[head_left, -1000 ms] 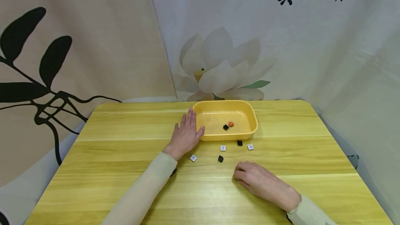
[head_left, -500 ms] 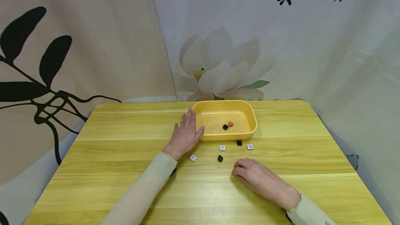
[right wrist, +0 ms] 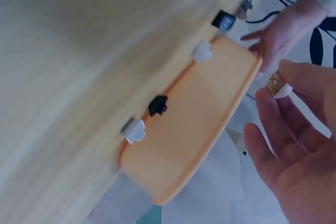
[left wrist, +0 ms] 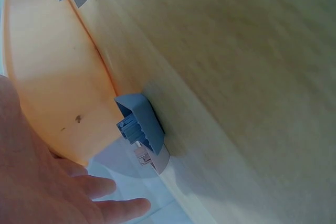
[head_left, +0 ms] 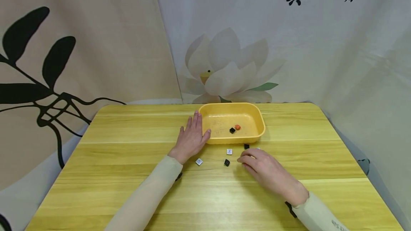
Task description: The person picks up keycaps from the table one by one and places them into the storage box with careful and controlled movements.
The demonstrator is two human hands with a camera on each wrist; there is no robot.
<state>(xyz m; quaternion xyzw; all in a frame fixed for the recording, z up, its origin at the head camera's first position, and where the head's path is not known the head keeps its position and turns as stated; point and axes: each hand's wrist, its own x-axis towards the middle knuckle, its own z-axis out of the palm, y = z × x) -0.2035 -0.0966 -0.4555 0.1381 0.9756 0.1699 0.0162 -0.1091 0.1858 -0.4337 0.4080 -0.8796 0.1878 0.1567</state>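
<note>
My left hand (head_left: 189, 142) lies flat with its fingers straight against the left side of a yellow plastic tray (head_left: 224, 140). In the right wrist view, my right hand (right wrist: 296, 140) pinches a small gold-and-white block (right wrist: 276, 84) between thumb and fingertips. From the head view that block is hidden behind the fingers of the right hand (head_left: 264, 170), held above the table in front of the tray. Inside the tray sit a small black piece (head_left: 232, 130) and an orange piece (head_left: 238, 127), side by side.
Before the tray lie small square pieces: a black one (head_left: 246, 146), white ones (head_left: 229, 151) (head_left: 199, 162) and another black one (head_left: 227, 163). The right hand mostly covers one more white piece (head_left: 258, 148). Behind the wooden table (head_left: 135, 131) hangs a printed curtain (head_left: 321, 45).
My right hand has risen and moved forward toward the tray, now covering most of the rightmost white piece. The left hand and the tray have stayed in place.
</note>
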